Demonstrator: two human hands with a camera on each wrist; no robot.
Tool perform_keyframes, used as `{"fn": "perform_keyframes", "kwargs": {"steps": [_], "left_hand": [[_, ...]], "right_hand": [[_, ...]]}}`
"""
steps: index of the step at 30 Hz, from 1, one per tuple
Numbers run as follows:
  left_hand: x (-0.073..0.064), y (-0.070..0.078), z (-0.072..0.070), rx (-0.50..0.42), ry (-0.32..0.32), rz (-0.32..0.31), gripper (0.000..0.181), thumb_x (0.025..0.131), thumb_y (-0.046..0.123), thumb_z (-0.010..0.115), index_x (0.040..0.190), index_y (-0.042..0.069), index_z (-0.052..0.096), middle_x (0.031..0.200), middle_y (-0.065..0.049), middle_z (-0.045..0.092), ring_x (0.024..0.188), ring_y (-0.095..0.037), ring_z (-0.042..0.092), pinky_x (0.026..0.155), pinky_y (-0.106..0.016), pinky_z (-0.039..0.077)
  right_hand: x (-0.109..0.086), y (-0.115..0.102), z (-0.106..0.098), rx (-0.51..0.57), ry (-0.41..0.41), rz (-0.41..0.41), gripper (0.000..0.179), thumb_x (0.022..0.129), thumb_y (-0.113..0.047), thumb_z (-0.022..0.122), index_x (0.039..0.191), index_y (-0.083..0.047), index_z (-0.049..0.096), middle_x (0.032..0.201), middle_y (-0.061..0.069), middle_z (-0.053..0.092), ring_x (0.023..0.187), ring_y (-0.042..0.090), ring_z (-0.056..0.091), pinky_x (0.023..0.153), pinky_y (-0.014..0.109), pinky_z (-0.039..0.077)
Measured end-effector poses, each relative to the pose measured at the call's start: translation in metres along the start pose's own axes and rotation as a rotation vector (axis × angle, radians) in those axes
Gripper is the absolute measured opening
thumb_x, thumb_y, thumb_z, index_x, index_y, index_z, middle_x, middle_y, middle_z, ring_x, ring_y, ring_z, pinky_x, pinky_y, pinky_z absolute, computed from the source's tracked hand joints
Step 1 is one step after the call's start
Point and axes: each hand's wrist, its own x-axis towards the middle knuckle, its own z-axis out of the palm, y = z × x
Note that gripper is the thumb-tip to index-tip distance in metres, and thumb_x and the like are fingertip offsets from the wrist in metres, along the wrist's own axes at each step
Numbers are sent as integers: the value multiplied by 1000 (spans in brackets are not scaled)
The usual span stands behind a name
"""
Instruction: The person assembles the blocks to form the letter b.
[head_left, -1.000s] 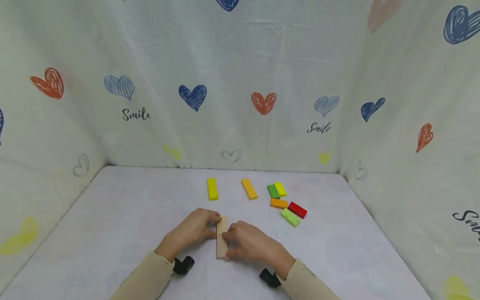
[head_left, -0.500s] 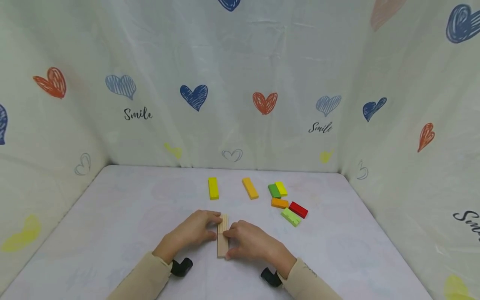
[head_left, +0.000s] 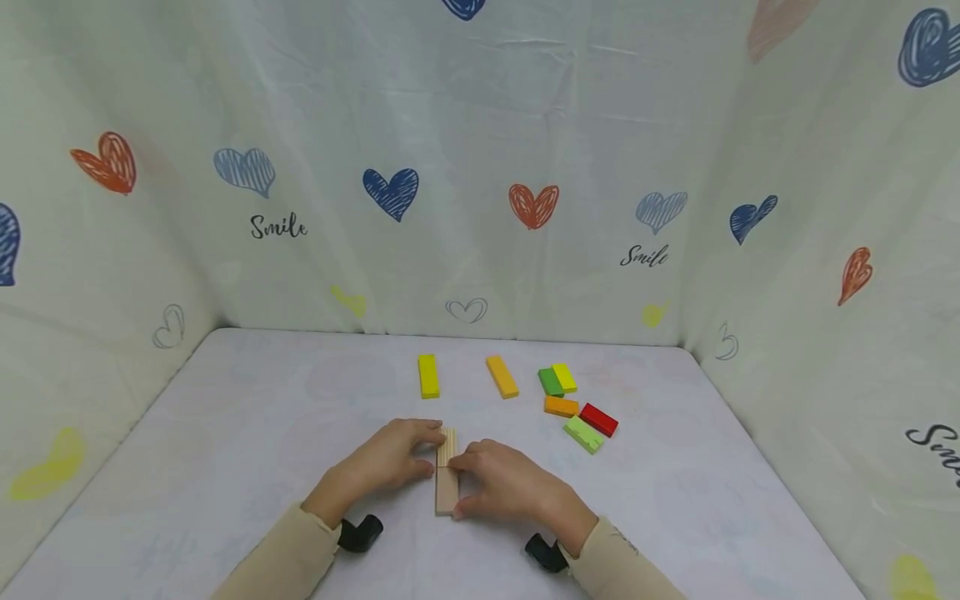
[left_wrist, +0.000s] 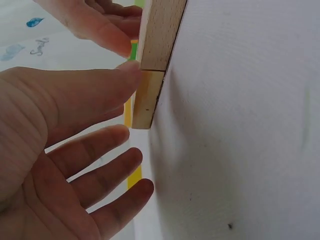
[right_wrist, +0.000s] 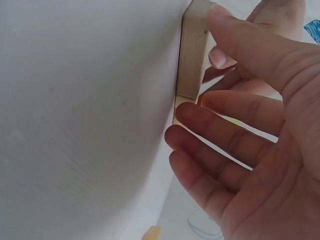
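Note:
Two plain wooden blocks lie end to end on the table. The far one, a grooved wooden block (head_left: 447, 446), is held by my left hand (head_left: 392, 457), index finger towards its far end and thumb by the joint. My right hand (head_left: 506, 481) holds the near block, a smooth wooden block (head_left: 446, 492), thumb at its near end and index finger at the joint. In the left wrist view, the left thumb (left_wrist: 100, 87) meets the blocks where they join; the other fingers are spread loosely. The right wrist view shows the right thumb (right_wrist: 245, 37) against the smooth block's end.
Beyond the hands lie a yellow block (head_left: 428, 376) and a light orange block (head_left: 502, 377). To the right is a cluster: a green block (head_left: 551, 382), a smaller yellow block (head_left: 565, 377), an orange block (head_left: 561, 406), a red block (head_left: 599, 420) and a lime block (head_left: 583, 434).
The head view has shifted very slightly. Both hands keep their places on the two wooden blocks, and the coloured blocks lie as before.

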Motion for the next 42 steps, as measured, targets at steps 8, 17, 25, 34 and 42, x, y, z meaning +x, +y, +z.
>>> {"fn": "perform_keyframes", "kwargs": {"steps": [8, 17, 25, 34, 42], "left_hand": [[-10, 4, 3, -21, 28, 109, 39, 83, 21, 74, 118, 5, 67, 133, -11, 57, 124, -33, 50, 104, -51, 39], [-12, 0, 12, 14, 60, 186, 41, 81, 22, 77, 115, 3, 69, 126, -12, 61, 119, -32, 53, 101, -50, 42], [-13, 2, 14, 54, 65, 164, 38, 79, 25, 79, 110, 4, 72, 124, -8, 61, 117, -29, 54, 100, -47, 43], [-16, 8, 15, 83, 96, 144, 34, 79, 24, 79, 106, 4, 73, 123, -8, 62, 116, -29, 55, 99, -47, 45], [-17, 9, 17, 59, 92, 122, 34, 78, 22, 79, 107, 4, 73, 125, -8, 61, 119, -31, 54, 100, -48, 43]], "right_hand": [[-1, 13, -12, 48, 24, 86, 58, 80, -51, 72, 126, -17, 63, 115, -8, 62, 102, 7, 54, 92, 30, 49], [10, 32, -26, 59, 84, 121, 52, 87, -50, 65, 125, -16, 63, 117, -6, 63, 110, 13, 56, 95, 35, 50], [31, 49, -32, 32, 142, 120, 46, 88, -47, 65, 121, -15, 65, 111, -4, 65, 105, 17, 58, 91, 35, 51], [61, 59, -40, 26, 168, 107, 46, 89, -46, 64, 122, -14, 64, 112, -4, 64, 105, 17, 57, 92, 35, 50], [88, 65, -40, 61, 157, 81, 49, 88, -45, 66, 126, -15, 61, 123, -3, 59, 114, 15, 54, 98, 34, 46]]}}
